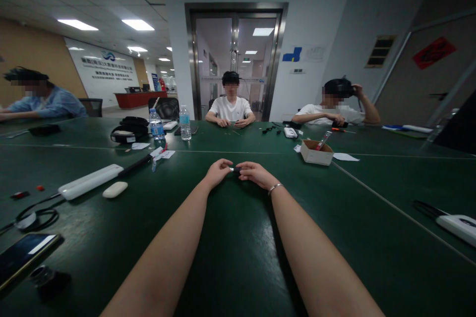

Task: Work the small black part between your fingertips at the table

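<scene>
A small dark stick-like object (235,170) with a silvery end lies between my hands, low over the green table (238,228). Its exact kind is too small to tell. On its silvery end are the fingers of my left hand (217,173), curled in a pinch. My right hand (257,175), with a silver bracelet (275,188) at the wrist, closes around the dark end. Parts of the object are covered by the fingertips.
To the left lie a white oval case (115,189), a long white device (91,182) and a phone (28,255). Water bottles (185,123) stand farther back. A small box (317,152) sits right of my hands. Several people sit around the table, one (230,104) directly opposite.
</scene>
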{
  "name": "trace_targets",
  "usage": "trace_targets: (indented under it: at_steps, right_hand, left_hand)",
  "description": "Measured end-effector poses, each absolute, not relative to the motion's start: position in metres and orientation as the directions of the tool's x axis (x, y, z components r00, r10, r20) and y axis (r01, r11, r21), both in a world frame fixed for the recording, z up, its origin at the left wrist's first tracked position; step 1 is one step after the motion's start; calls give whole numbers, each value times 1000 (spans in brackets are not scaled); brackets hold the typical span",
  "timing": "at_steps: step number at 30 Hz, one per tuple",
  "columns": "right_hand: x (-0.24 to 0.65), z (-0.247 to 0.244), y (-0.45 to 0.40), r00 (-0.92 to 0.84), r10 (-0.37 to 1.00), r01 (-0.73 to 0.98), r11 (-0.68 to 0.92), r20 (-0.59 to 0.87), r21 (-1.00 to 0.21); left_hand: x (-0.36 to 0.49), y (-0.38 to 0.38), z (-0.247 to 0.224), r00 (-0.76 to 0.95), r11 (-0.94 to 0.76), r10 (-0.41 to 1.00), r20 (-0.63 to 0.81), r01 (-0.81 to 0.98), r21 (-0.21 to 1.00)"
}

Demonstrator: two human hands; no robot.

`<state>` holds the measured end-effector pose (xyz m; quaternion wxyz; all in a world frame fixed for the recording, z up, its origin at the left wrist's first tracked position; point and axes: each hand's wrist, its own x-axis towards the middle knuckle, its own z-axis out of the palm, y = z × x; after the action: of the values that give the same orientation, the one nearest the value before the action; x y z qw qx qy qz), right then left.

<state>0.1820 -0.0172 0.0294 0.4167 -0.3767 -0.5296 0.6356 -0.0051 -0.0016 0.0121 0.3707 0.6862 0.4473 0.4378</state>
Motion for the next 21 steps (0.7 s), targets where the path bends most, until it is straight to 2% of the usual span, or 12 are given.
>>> trace_targets:
  at_steps: [9, 14, 21]
  right_hand:
    - [183, 28, -16, -365, 931, -149, -91, -31, -985]
    - [183, 26, -14, -381, 924, -168, -89, -19, -982]
    - [183, 25, -14, -378, 926, -155, -83, -18, -984]
  left_hand:
    - [-4, 1, 11, 267, -308, 934, 235, 275, 911]
    - [-5, 1, 9, 283, -339, 927, 245, 359, 870]
    - [-4, 1, 9, 254, -326, 937, 240, 386, 863]
